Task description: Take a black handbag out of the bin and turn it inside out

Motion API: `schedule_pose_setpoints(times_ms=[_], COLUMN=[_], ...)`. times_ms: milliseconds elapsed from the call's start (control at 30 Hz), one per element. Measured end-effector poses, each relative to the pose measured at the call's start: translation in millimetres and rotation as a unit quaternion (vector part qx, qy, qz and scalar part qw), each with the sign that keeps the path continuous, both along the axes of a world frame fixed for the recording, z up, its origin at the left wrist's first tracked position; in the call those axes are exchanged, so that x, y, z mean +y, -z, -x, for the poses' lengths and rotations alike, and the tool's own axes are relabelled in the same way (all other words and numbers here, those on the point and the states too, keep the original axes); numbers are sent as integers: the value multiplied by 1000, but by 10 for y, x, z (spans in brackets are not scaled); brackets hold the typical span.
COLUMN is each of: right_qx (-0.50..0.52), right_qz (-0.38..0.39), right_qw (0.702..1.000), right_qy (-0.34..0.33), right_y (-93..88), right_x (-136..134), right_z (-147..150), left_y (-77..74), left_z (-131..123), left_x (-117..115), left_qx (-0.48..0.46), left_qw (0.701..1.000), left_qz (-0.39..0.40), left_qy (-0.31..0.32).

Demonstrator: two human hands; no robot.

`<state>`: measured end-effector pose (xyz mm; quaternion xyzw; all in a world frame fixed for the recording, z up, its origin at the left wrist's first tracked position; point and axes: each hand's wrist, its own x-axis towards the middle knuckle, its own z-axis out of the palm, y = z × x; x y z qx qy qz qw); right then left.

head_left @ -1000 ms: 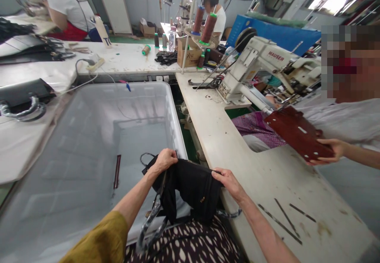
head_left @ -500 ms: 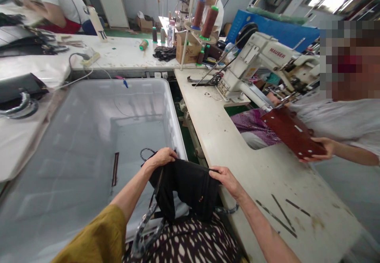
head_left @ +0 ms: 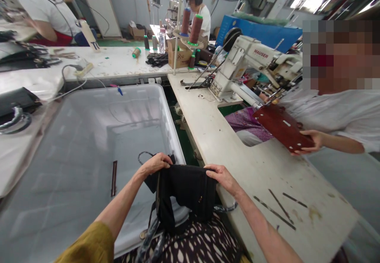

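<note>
Between my hands hangs a black fabric bag (head_left: 190,189), with a zipper on its right part and handles wrapped in clear plastic. My left hand (head_left: 156,163) is closed on its upper left edge. On the upper right edge, my right hand (head_left: 221,176) pinches the cloth between thumb and fingers. One wrapped handle (head_left: 152,237) droops at the lower left, over my patterned clothing. Another wrapped handle (head_left: 226,207) pokes out on the right, by the table edge. The bag's lower side rests at my lap, beside the tub's rim.
A large grey plastic tub (head_left: 175,136) stands at left with a brown strip (head_left: 114,178) inside. On the right, a co-worker holds a red-brown leather piece (head_left: 282,128) at a sewing machine (head_left: 237,63). Dark strips (head_left: 280,207) lie on the white table (head_left: 204,124).
My view has shifted slightly, so the surroundings sit further left. Both hands keep their hold on the bag, and its left part has swung a little. The co-worker at far left has raised a hand.
</note>
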<state>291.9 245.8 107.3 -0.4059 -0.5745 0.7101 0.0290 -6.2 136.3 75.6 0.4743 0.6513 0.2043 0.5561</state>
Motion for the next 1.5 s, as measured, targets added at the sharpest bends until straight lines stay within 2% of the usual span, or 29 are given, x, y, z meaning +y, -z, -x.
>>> schedule_pose_setpoints(times_ms=[167, 333, 533, 600, 667, 733, 767, 833, 967, 1233, 1500], right_qx=[-13, -14, -35, -77, -162, -253, -285, -317, -319, -231, -186], right_qz=[56, 68, 0, -67, -202, -346, -395, -440, -473, -458, -420], right_qw=[998, 997, 999, 994, 960, 886, 850, 807, 776, 795, 811], right_qy=[31, 35, -6, -43, -103, -174, -202, -236, -268, -324, -362], right_y=[-62, -43, -29, -104, -207, -298, -327, -342, -272, -249, -156], right_x=[25, 17, -15, -23, -30, -41, -49, -70, -145, -337, -381], right_z=[-21, -19, 40, 88, 155, 244, 297, 421, 719, 1264, 1566], left_y=[-122, -153, -128, -125, -125, -128, -130, -136, -145, -154, -174], left_z=[-4, -26, -45, -47, -47, -40, -33, -14, 13, -23, -61], left_x=[32, 7, -74, -93, -111, -132, -145, -175, -226, -254, -314], left_qx=[2, 3, 0, 1, 0, -1, 0, 6, 13, -20, -60], left_qw=[1000, 1000, 999, 999, 999, 999, 999, 998, 997, 995, 985], left_qz=[-7, -4, 1, -3, -10, -14, -14, -9, -4, -18, -51], left_qy=[-7, -26, -45, -49, -49, -50, -53, -61, -80, -98, -155])
